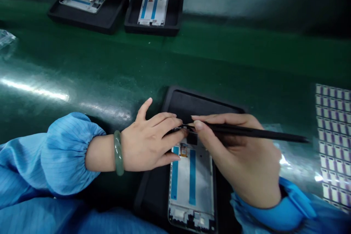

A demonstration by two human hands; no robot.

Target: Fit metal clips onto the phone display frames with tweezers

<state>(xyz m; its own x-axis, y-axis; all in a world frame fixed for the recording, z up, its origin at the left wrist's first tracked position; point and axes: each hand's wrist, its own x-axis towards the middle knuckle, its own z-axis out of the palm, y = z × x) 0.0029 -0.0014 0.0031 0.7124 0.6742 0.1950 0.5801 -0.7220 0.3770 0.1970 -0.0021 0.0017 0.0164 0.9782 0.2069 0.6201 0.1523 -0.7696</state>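
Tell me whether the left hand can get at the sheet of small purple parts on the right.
Probably not easily: the right hand and its black tool lie between the left hand and the sheet.

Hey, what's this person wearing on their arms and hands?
Both hands, left hand and right hand, are bare, without gloves. Both arms wear light blue sleeves with fine stripes and gathered elastic cuffs. A pale green bangle circles the left wrist. The right cuff looks a brighter blue.
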